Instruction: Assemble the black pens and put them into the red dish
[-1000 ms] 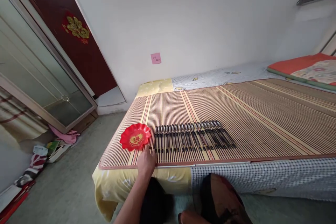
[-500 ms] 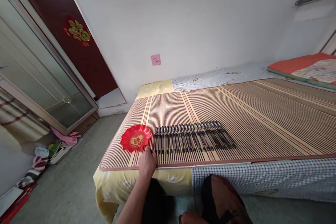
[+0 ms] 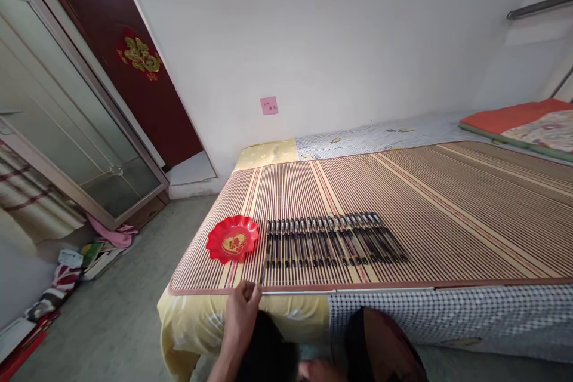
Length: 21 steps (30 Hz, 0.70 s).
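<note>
My left hand point(image 3: 242, 309) is at the front edge of the bed mat, thumb and fingers pinched on the near end of a thin dark pen point(image 3: 263, 270). The pen is blurred and points away from me, just left of a long row of black-capped clear pens point(image 3: 313, 242). These pens lie side by side, close together, caps at the far end. Beyond my left hand sits a red scalloped plate point(image 3: 233, 240) with a gold heart design. Low in the picture my right hand point(image 3: 320, 370) rests between my knees, blurred and cut off, its fingers not clear.
A striped bamboo mat point(image 3: 358, 185) covers the bed, with a yellow and checked sheet point(image 3: 295, 310) under it. Folded orange bedding point(image 3: 505, 116) lies at the far right. A pink note point(image 3: 269, 105) is on the wall. Glass doors point(image 3: 102, 155) stand to the left.
My left hand has drawn back toward me, away from the plate's edge, with a pen in its pinch. The view has tilted slightly. The row and plate look unmoved.
</note>
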Each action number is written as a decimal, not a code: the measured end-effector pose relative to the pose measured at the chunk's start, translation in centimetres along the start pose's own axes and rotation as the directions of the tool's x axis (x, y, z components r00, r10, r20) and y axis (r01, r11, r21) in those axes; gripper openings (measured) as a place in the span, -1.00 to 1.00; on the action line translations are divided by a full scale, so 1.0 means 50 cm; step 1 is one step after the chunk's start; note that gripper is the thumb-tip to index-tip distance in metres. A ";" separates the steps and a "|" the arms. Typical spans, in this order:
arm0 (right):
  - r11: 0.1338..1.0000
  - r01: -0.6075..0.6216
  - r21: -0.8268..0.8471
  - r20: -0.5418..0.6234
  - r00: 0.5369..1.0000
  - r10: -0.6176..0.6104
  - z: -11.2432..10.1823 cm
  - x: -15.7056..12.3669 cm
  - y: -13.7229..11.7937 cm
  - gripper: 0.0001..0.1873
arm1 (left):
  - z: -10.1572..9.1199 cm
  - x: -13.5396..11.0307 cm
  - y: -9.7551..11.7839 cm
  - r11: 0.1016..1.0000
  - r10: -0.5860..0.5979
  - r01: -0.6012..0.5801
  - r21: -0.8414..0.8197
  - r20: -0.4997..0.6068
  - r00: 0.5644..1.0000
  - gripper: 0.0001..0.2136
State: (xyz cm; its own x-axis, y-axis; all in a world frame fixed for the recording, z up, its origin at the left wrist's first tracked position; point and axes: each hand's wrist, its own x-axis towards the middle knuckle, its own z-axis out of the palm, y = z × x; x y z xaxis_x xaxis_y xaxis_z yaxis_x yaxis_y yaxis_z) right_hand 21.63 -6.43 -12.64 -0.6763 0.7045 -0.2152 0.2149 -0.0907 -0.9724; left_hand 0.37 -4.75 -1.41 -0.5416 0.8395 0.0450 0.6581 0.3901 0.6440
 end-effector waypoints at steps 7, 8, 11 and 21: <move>0.891 0.078 0.447 -0.091 0.995 -0.042 -0.021 -0.009 -0.101 -0.29 | 0.078 -0.195 -0.070 0.698 0.043 0.250 -0.672 0.388 0.921 -0.39; 0.870 0.081 0.486 -0.116 0.993 -0.028 -0.027 -0.012 -0.114 -0.32 | 0.085 -0.205 -0.070 0.690 0.063 0.261 -0.675 0.415 0.907 -0.39; 0.838 0.077 0.539 -0.198 0.980 0.037 -0.037 -0.012 -0.141 -0.39 | 0.087 -0.205 -0.058 0.676 0.115 0.284 -0.680 0.478 0.871 -0.39; 0.994 0.102 0.040 -0.086 0.991 -0.099 -0.064 0.106 -0.266 -0.46 | 0.006 -0.115 -0.050 0.653 0.215 0.142 -0.744 0.362 0.907 -0.49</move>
State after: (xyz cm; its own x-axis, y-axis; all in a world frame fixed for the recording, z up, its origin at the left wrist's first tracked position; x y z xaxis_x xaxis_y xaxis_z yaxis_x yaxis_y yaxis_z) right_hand 17.43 0.75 -0.56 -0.6311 0.7679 -0.1097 0.1163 -0.0462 -0.9921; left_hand 2.00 -10.45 -3.50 -0.1609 0.9822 -0.0973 -0.0367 0.0926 0.9950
